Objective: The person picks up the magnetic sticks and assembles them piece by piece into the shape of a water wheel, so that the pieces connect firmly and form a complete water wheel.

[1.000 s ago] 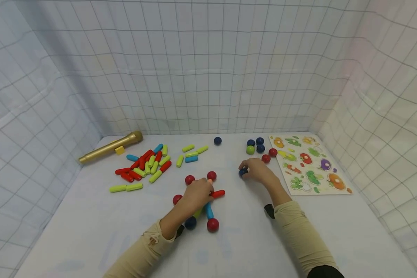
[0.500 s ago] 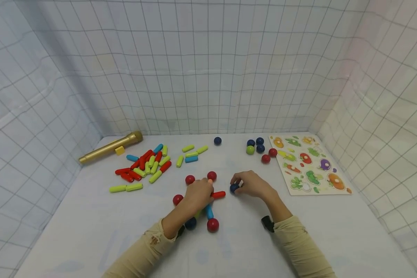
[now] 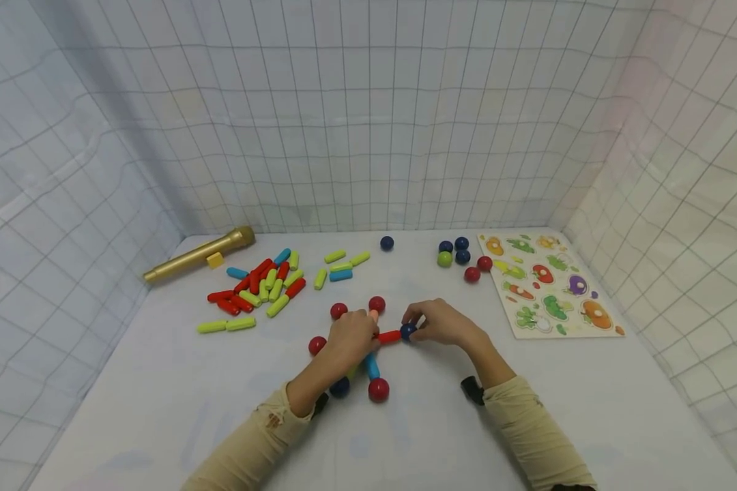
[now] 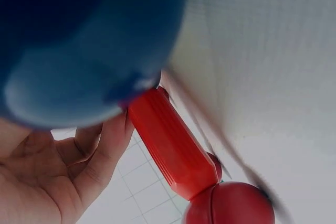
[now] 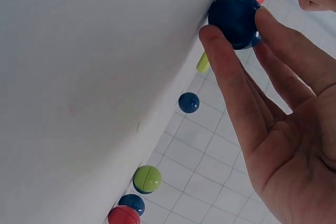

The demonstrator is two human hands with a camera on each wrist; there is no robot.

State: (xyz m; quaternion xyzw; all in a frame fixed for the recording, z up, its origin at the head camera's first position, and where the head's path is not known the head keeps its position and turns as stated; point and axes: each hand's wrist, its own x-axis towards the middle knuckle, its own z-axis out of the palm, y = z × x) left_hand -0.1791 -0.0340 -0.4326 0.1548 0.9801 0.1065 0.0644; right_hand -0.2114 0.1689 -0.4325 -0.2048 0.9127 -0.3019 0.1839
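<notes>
Between the tabletop's [image 3: 430, 436] side edges, our right hand [image 3: 444, 323] pinches a blue ball [image 3: 408, 332] against a red rod [image 3: 389, 337]; our left hand [image 3: 349, 339] touches the rod, grip indiscernible.

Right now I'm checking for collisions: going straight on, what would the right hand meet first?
Probably the red stick, just beyond the dark blue ball the right hand pinches; depth is unclear.
</notes>
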